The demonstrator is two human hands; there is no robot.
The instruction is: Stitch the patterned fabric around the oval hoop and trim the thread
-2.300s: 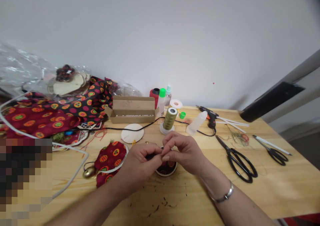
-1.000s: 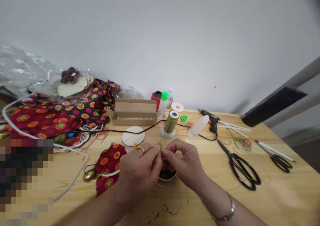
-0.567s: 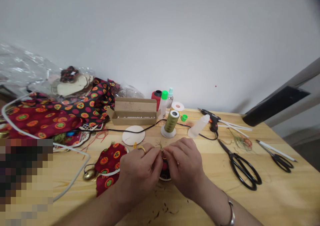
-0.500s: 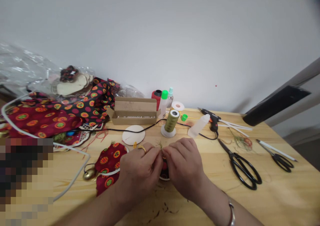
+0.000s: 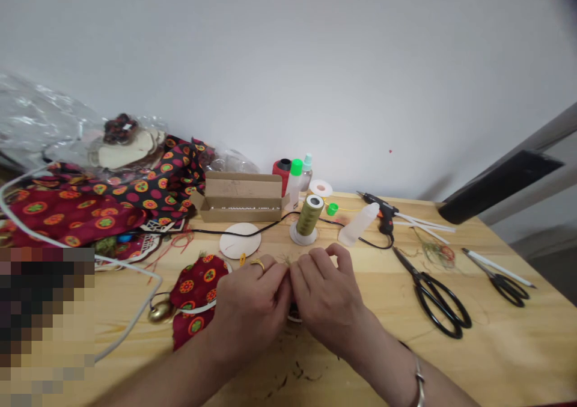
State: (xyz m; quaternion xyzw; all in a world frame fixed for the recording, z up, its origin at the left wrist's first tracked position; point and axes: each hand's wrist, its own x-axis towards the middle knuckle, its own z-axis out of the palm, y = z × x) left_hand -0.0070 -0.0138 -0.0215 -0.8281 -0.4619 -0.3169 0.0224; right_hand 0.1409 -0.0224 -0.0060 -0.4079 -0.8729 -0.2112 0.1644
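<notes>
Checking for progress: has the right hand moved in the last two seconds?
Yes. Against the spool, the right hand has sunk lower and slightly toward the person, knuckles up now, touching the left hand.

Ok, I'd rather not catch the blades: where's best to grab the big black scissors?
By the loop handles of the big black scissors, coming from the near right. They lie flat and shut on the table, points aimed away toward the glue gun, loops nearest the front edge.
</notes>
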